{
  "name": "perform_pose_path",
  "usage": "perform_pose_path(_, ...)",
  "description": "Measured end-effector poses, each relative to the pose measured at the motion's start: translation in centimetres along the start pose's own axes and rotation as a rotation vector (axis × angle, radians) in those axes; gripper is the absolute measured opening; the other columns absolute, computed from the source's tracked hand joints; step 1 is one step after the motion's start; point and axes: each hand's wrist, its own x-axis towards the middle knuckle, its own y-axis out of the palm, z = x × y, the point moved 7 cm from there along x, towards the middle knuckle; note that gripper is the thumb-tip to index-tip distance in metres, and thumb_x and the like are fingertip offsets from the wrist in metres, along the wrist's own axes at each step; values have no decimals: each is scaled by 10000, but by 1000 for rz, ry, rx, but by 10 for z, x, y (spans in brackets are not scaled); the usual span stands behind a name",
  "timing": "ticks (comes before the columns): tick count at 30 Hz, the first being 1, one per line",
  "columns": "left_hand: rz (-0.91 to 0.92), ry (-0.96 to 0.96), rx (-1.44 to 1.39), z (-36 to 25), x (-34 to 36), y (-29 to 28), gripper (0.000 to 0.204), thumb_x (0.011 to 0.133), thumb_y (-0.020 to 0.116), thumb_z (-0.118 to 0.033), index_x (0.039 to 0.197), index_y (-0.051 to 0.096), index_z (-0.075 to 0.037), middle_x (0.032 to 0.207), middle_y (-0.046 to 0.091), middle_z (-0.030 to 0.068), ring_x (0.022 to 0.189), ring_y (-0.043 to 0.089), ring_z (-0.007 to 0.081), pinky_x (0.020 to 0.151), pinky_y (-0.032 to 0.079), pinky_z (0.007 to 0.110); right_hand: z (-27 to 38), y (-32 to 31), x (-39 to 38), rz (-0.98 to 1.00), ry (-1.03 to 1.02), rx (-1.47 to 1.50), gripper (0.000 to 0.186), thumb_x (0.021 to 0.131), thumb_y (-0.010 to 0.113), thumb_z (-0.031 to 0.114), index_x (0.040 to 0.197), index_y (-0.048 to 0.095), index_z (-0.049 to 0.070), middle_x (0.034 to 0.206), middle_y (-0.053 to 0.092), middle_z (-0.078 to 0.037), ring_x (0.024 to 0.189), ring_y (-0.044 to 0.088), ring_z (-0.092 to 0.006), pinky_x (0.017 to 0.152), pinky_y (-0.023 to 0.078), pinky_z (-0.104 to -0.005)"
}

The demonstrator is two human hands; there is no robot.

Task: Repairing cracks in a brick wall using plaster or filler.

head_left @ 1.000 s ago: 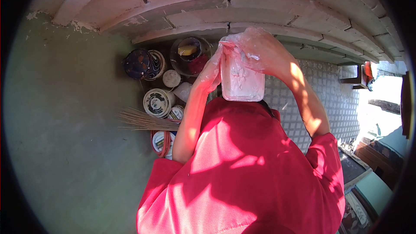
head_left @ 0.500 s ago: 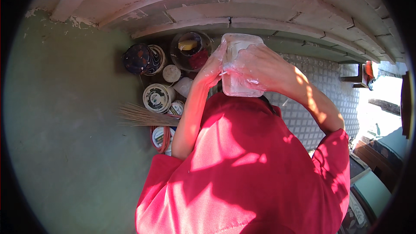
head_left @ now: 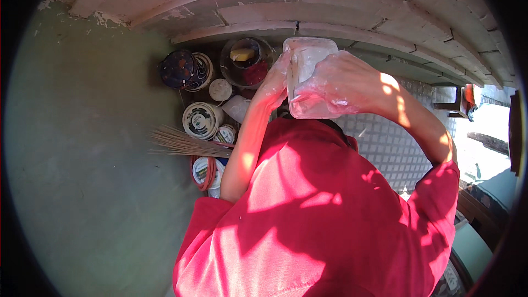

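My left hand [head_left: 276, 83] grips the left side of a shallow, rectangular see-through plastic container [head_left: 309, 42], its fingers closed at the edge. The container is tilted up before me, and whitish residue coats its inside. My right hand [head_left: 342, 84] reaches over the container's right side, fingers curled in against the inner surface. Wet white matter smears both hands, more thickly on the right. Whatever the right fingers pinch, if anything, is hidden.
Left of my arm stand a dark paint-spattered bucket [head_left: 176, 70], a lidded white tub [head_left: 200, 121], and a round basin [head_left: 226, 76] with yellow and red things inside. A bundle of thin sticks [head_left: 184, 142] juts toward the green wall [head_left: 93, 148]. Patterned tiles [head_left: 393, 151] lie at right.
My right hand has shifted right and down across the container, baring more of its inside. The container itself moved slightly right and up with my left hand.
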Motion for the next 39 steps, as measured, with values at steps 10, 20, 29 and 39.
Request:
perform_pose_path(10,-14,230,-35,-21,-9,12,577,1000,321,-492,1371,358,-50,1290,500,112,1160,517,198,962,446,364,-52,-25,-3,-225,160,139,318,769,597,208,1018,606,11,853,627,-211,807,568,-413,725,464,-442)
perform_pose_path(20,-72,209,-109,-19,-9,5,541,1009,292,-478,1345,379,-62,1263,524,107,1110,556,197,918,479,355,-64,-19,-38,-541,496,358,383,848,603,209,1131,589,-50,1005,673,-171,876,637,-229,820,486,-339)
perform_pose_path(29,-60,287,-153,-30,5,9,554,1009,282,-480,1355,371,-57,1302,506,111,1160,527,202,969,446,350,-41,-25,-46,-660,510,333,360,847,605,118,1169,587,-41,998,676,-205,888,674,-237,783,515,-333)
perform_pose_path(39,-82,291,-261,-41,24,3,595,1005,288,-488,1391,344,-38,1342,488,98,1199,508,212,992,433,352,-88,8,-68,-1284,503,992,274,866,615,95,1118,615,-13,1014,649,-43,902,579,-99,813,482,-269)
